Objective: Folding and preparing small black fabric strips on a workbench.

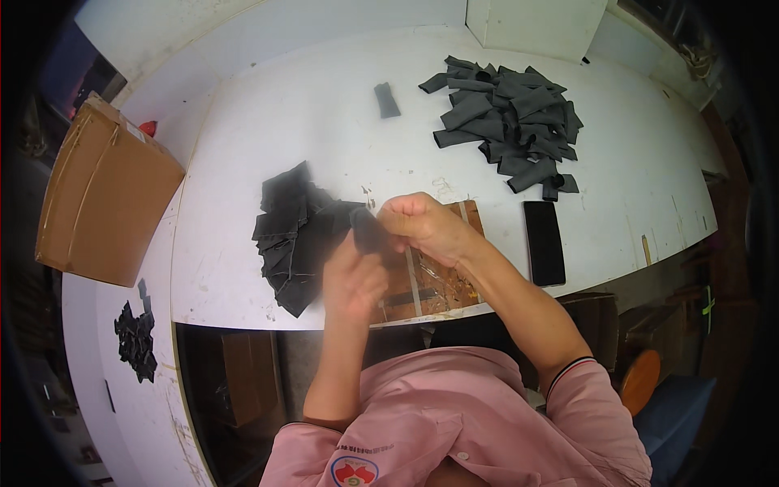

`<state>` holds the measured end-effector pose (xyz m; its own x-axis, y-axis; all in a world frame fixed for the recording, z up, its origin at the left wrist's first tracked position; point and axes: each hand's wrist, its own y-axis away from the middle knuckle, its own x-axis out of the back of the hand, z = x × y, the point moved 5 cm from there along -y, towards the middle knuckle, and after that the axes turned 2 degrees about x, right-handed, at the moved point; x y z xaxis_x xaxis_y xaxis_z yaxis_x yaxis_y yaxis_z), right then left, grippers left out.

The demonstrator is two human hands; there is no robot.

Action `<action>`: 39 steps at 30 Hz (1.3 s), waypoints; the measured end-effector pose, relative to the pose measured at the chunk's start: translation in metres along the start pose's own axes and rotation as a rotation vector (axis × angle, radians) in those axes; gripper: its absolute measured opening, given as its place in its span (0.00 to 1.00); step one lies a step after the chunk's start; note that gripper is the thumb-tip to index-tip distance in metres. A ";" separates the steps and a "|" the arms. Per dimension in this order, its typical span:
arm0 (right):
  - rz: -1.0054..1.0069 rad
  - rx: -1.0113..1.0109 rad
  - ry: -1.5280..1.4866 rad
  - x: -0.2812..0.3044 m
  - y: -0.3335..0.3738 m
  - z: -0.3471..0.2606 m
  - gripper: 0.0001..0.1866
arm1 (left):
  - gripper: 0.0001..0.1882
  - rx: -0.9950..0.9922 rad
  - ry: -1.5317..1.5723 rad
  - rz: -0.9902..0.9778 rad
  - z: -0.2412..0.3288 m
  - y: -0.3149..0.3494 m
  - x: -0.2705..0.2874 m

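Observation:
A dark grey fabric piece [367, 230] is held between my two hands over the near edge of the table. My left hand [355, 280], smeared by motion, has its fingers closed on the lower side of the piece. Fingers curled in a pinch, my right hand [422, 226] meets the fabric from the right; its fingertips are partly hidden. Just left of my hands lies a heap of flat black fabric pieces [284, 239]. Beneath the hands is a worn brown board [398, 302] with a strip of tape across it.
At the far right is a pile of grey fabric tubes [519, 122], with a single tube [387, 100] apart from it. A black phone [544, 243] lies right of the board. A cardboard box [109, 195] and black scraps [135, 341] are on the left.

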<state>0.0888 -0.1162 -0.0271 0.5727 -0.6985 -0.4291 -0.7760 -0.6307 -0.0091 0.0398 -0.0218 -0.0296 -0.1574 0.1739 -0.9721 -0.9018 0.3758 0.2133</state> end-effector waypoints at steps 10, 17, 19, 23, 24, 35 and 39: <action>0.095 0.059 0.283 -0.002 0.012 -0.020 0.12 | 0.13 -1.093 -1.858 -0.043 0.022 0.029 -0.062; 0.134 0.536 1.360 -0.054 0.033 -0.082 0.17 | 0.03 -1.017 -1.276 -0.047 0.023 0.035 -0.061; 0.105 0.497 1.631 -0.056 0.030 -0.075 0.18 | 0.02 -1.038 -1.206 0.032 0.029 0.038 -0.045; 0.112 0.458 1.435 -0.029 0.025 -0.036 0.16 | 0.03 -0.868 -1.312 0.064 0.022 0.022 -0.012; 0.162 0.515 1.346 -0.026 0.028 -0.037 0.16 | 0.07 -0.859 -1.360 0.019 0.023 0.020 -0.012; 0.189 0.498 1.317 -0.026 0.029 -0.040 0.19 | 0.07 -0.489 -1.328 -0.022 0.011 -0.001 -0.052; 0.109 0.346 1.376 -0.025 0.023 -0.034 0.18 | 0.07 -0.538 -1.310 -0.075 0.014 -0.001 -0.052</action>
<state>0.0658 -0.1253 0.0142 0.1472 -0.6303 0.7623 -0.7417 -0.5802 -0.3365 0.0548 -0.0185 0.0221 0.1102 0.9862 -0.1236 -0.9788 0.0861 -0.1858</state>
